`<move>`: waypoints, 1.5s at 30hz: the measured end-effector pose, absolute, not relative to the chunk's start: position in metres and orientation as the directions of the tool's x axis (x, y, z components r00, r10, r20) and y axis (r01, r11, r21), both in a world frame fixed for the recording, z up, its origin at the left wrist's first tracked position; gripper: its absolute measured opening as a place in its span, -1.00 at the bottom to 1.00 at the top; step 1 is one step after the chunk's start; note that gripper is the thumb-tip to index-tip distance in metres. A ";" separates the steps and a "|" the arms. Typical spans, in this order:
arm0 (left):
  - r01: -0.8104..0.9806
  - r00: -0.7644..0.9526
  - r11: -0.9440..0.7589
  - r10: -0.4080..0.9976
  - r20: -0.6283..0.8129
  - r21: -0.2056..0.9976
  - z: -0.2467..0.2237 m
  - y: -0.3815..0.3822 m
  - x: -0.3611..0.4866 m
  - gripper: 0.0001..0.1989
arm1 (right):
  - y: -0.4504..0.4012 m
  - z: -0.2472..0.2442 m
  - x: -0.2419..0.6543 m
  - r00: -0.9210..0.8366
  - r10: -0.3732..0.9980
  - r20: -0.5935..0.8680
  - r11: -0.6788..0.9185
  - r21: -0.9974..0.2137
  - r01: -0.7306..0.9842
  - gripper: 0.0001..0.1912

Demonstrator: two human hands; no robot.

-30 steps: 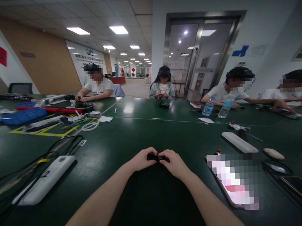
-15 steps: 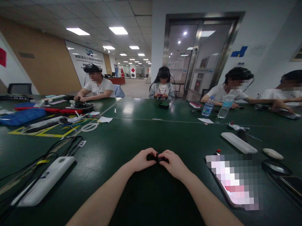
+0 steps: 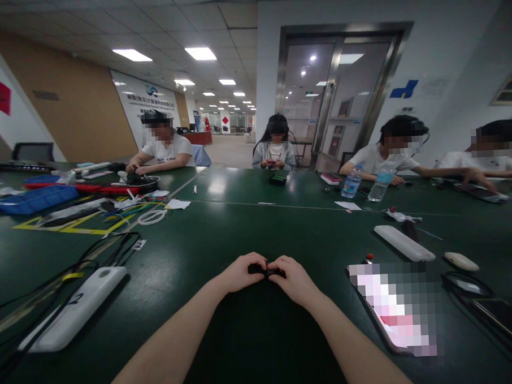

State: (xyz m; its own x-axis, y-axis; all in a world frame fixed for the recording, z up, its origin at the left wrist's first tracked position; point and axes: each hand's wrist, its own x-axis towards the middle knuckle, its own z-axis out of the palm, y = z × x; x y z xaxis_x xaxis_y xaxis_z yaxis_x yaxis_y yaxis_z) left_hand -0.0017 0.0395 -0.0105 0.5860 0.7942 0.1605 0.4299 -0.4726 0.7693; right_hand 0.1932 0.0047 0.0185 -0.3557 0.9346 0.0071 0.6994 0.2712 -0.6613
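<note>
Both my hands meet low over the table in the middle of the head view, around a small dark object [image 3: 267, 272] that almost blends into the dark tabletop. My left hand [image 3: 242, 272] has its thumb and fingers closed on the object's left end. The right end is pinched by my right hand [image 3: 292, 276], with the fingertips of both hands nearly touching. Fingers cover much of the object, and its kind cannot be made out.
The green table [image 3: 191, 263] carries a white power bank [image 3: 76, 307] with black cables on the left and a phone [image 3: 391, 310] on the right. Farther right lies a white mouse [image 3: 461, 261]. Two water bottles [image 3: 380, 183] stand ahead. Several people sit across the table.
My hands stay together on the small dark object with hardly any visible motion. The far-right person's hand has shifted a little to the right.
</note>
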 end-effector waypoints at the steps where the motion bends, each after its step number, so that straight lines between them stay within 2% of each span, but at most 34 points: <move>1: 0.430 0.594 -0.475 0.789 0.156 0.768 -0.010 0.039 -0.002 -0.86 | 0.005 0.018 0.193 -0.352 0.936 0.004 0.266 -0.663 0.700 -0.77; 12: 0.414 0.602 -0.514 0.773 0.198 0.751 -0.014 0.042 -0.003 -0.79 | 0.010 0.012 0.194 -0.327 0.945 -0.002 0.247 -0.652 0.717 -0.77; 15: 0.454 0.644 -0.561 0.743 0.180 0.693 -0.013 0.041 -0.002 -0.73 | 0.010 0.011 0.194 -0.319 0.948 0.003 0.249 -0.633 0.733 -0.78; 18: 0.498 0.682 -0.631 0.709 0.180 0.595 -0.009 0.040 -0.005 -0.67 | 0.011 0.008 0.196 -0.322 0.947 0.010 0.246 -0.669 0.701 -0.71; 21: 0.584 0.617 -0.616 0.760 0.204 0.529 -0.005 0.047 -0.021 -0.67 | 0.015 0.004 0.204 -0.253 0.967 0.017 0.184 -0.730 0.658 -0.62; 23: 0.716 0.470 -0.498 0.862 0.190 0.489 -0.005 0.054 -0.042 -0.68 | 0.019 0.000 0.212 -0.186 0.983 0.010 0.129 -0.757 0.640 -0.63; 26: 0.902 0.013 -0.082 0.986 0.164 0.423 -0.007 0.063 -0.081 -0.66 | 0.029 -0.006 0.227 -0.086 0.996 -0.001 0.053 -0.788 0.614 -0.67; 28: 0.872 -0.345 0.258 0.927 0.149 0.417 -0.009 0.065 -0.104 -0.63 | 0.035 -0.010 0.236 -0.008 1.000 0.007 0.011 -0.801 0.599 -0.67; 30: 0.762 -0.582 0.474 0.800 0.147 0.441 -0.011 0.065 -0.120 -0.60 | 0.039 -0.013 0.243 0.061 0.998 0.004 -0.033 -0.805 0.592 -0.67; 32: 0.700 -0.662 0.536 0.735 0.147 0.472 -0.013 0.064 -0.130 -0.59 | 0.041 -0.014 0.247 0.101 0.995 -0.006 -0.064 -0.803 0.592 -0.67; 36: 0.691 -0.669 0.529 0.726 0.159 0.493 -0.015 0.065 -0.138 -0.59 | 0.039 -0.013 0.248 0.087 0.996 -0.015 -0.065 -0.793 0.606 -0.69; 45: 0.746 -0.627 0.514 0.755 0.189 0.423 -0.020 0.070 -0.153 -0.58 | 0.037 -0.015 0.242 0.107 0.994 0.006 -0.057 -0.816 0.575 -0.73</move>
